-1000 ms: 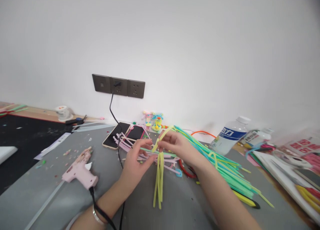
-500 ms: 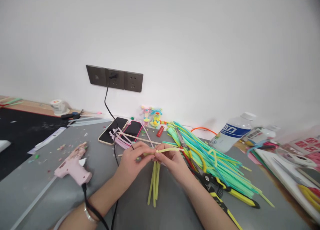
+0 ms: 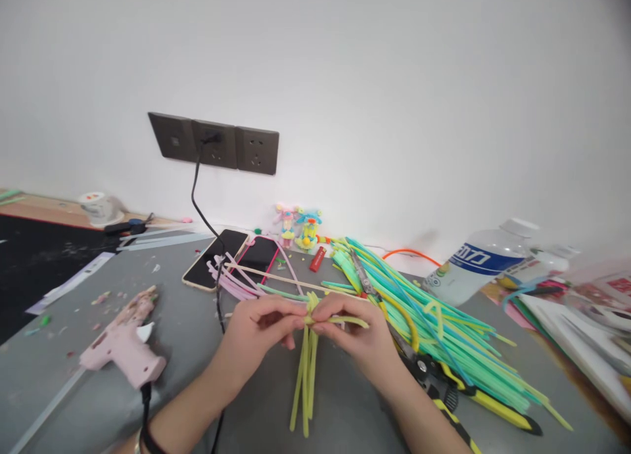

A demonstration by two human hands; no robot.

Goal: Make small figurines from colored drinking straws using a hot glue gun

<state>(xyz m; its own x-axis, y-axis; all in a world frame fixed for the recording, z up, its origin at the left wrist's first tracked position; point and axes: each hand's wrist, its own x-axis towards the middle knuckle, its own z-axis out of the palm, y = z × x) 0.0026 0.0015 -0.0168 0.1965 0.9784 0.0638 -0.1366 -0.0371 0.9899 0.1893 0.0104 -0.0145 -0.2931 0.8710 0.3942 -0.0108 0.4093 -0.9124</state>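
A small bundle of yellow-green pipe cleaners (image 3: 306, 382) hangs down between my hands, gathered at its top where a stem is wound round it. My left hand (image 3: 263, 332) pinches the bundle at that wrap with thumb and fingertips. From the other side, my right hand (image 3: 352, 322) pinches the same spot, and a loose yellow stem end sticks out to the right over its fingers. The fingertips of both hands nearly meet and cover part of the wrap. Just right of my right hand lie scissors (image 3: 409, 322) with yellow handles.
Pink glue gun (image 3: 123, 349) with a black cord lies left. Two phones (image 3: 211, 260) and pink pipe cleaners (image 3: 236, 280) sit behind my hands. A heap of green pipe cleaners (image 3: 424, 309), black-and-yellow pliers (image 3: 473, 391) and a bottle (image 3: 488, 257) are right. Two small figures (image 3: 308, 230) stand by the wall.
My hands have come a little lower and closer round the bundle's top, and the wrap now shows above the fingertips. The view has shifted slightly.
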